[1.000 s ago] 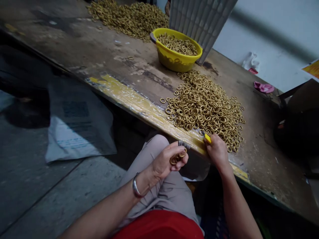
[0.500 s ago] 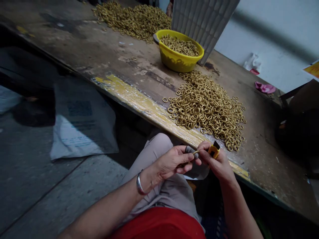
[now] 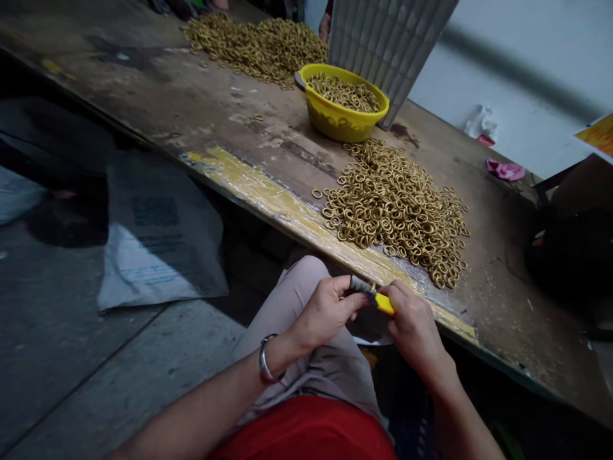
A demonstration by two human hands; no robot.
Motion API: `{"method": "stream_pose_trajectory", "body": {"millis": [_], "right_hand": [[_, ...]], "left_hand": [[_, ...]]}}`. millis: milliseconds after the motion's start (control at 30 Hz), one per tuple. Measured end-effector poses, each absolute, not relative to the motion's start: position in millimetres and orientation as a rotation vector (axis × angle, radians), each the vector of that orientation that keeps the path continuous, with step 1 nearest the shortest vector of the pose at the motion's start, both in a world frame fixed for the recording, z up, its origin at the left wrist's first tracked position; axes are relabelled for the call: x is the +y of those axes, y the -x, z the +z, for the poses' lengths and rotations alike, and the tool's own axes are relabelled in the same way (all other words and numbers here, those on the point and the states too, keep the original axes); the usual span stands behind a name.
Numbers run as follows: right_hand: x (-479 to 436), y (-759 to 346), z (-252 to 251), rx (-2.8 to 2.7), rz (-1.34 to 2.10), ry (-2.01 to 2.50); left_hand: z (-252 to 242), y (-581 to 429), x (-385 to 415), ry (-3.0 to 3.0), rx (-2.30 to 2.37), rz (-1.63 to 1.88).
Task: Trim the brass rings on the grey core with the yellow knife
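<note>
My left hand [image 3: 327, 311] is closed just below the table's near edge, its taped fingertip pressed against a brass ring that is mostly hidden in the fingers. My right hand [image 3: 410, 326] is closed on a small yellow-handled cutter [image 3: 383, 303], whose tip meets the left hand's fingers. Both hands touch above my lap. A heap of brass rings [image 3: 395, 207] lies on the wooden table [image 3: 201, 108] just beyond them.
A yellow bowl [image 3: 343, 105] full of rings stands behind the heap, beside a grey ribbed crate [image 3: 387, 38]. A second ring pile [image 3: 258, 41] lies at the far end. A pink rag [image 3: 506, 169] sits at the right. A printed sack [image 3: 153, 236] lies on the floor.
My right hand drew back from the ring heap to my left hand, bringing the yellow cutter with it. The two hands now meet, and the rings seen in my left hand are hidden.
</note>
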State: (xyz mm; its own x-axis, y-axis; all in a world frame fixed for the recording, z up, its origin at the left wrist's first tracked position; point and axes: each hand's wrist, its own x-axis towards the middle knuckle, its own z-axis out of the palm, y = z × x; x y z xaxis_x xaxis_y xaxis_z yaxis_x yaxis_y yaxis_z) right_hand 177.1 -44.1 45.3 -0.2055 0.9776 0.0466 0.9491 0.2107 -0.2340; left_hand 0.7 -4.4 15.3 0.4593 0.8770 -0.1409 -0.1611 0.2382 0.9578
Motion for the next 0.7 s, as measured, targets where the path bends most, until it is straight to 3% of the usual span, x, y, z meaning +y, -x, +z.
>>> {"method": "stream_pose_trajectory", "body": {"millis": [167, 333, 700], "right_hand": [[-36.3, -174.8, 38.9, -2.321, 0.019, 1.952], [-4.0, -198.0, 23.2, -2.095, -0.167, 2.332], [52.6, -205.5, 0.4, -2.006, -0.13, 2.282]], "left_hand": [[16.2, 1.0, -0.4, -1.196, 0.831, 0.83], [19.0, 5.7, -1.8, -1.172, 0.786, 0.765], [-22.8, 0.6, 5.5, -0.654, 0.626, 0.7]]}}
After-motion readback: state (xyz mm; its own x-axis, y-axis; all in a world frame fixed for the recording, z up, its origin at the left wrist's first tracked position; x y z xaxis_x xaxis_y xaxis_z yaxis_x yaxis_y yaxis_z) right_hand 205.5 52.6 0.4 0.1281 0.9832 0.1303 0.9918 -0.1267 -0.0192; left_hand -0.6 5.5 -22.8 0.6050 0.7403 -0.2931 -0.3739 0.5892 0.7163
